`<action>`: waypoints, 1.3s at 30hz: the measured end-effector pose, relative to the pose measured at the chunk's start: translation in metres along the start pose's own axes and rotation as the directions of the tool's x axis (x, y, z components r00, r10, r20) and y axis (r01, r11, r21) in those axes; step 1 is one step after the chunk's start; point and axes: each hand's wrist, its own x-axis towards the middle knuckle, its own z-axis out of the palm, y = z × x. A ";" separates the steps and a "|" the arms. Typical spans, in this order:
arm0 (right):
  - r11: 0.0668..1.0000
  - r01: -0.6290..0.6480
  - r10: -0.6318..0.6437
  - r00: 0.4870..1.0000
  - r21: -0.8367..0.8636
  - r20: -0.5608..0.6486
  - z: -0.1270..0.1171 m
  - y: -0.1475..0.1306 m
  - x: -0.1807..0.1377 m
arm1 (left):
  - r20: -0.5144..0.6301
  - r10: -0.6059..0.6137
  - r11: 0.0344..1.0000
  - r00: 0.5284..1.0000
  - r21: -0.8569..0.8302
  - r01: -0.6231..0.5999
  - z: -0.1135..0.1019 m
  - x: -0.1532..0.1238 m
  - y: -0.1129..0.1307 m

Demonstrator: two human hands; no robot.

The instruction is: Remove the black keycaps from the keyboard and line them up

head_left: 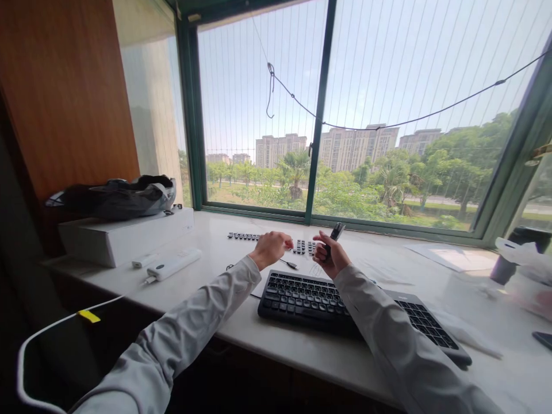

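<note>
Box, white and rectangular [107, 238], is being used at far left to support one dark, crumpled bundle [116, 198]. Beside it, one small white block [144, 261] and one long white plastic power strip [175, 263] are being supported by the smooth pale tabletop [207, 299]; one white cable [107, 301], marked by one yellow tag [89, 316], is being hung over the edge. Further right, the left hand [272, 248] is being held with fingers curled; whether anything is being pinched cannot be told. Around it, small dark keycaps [305, 247] are being displayed on the tabletop in two visible clusters; they are being judged light, hard and easily slipped, best taken by their sides, but are too small to be counted. Nearer the front edge, one broad black keyboard [302, 293] is being supported by the tabletop and partly hidden by the right arm; it is being judged stiff, best taken by its two ends. One slim black tool [335, 233] is being gripped, tip upward, in the closed right hand [331, 257]; it is being judged light and rigid, best held by its body. At far right, one dark cup [502, 270] is being partly covered by white plastic film [528, 290].
</note>
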 end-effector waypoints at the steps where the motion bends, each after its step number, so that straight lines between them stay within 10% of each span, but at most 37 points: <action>1: 0.999 -0.024 0.024 1.000 0.041 0.008 -0.003 -0.005 -0.002 | -0.009 0.038 0.997 0.999 -0.064 -0.038 0.002 0.003 0.005; 8: 0.993 -0.050 0.058 0.996 0.109 -0.069 -0.024 -0.014 -0.014 | -0.063 0.206 0.895 0.977 -0.392 -0.214 0.018 0.008 0.037; 16: 0.981 0.160 -0.156 0.987 0.110 -0.047 -0.029 0.004 -0.017 | 0.352 0.243 0.584 0.904 -0.797 0.154 0.019 -0.017 0.054; 22: 0.981 0.177 -0.177 0.984 0.078 -0.016 -0.031 0.008 -0.020 | 0.383 0.311 0.481 0.870 -0.853 0.204 0.019 -0.017 0.057; 39: 0.955 0.221 -0.192 0.969 0.199 -0.156 -0.035 -0.006 -0.021 | 0.357 0.209 0.661 0.910 -0.737 0.137 0.025 -0.008 0.041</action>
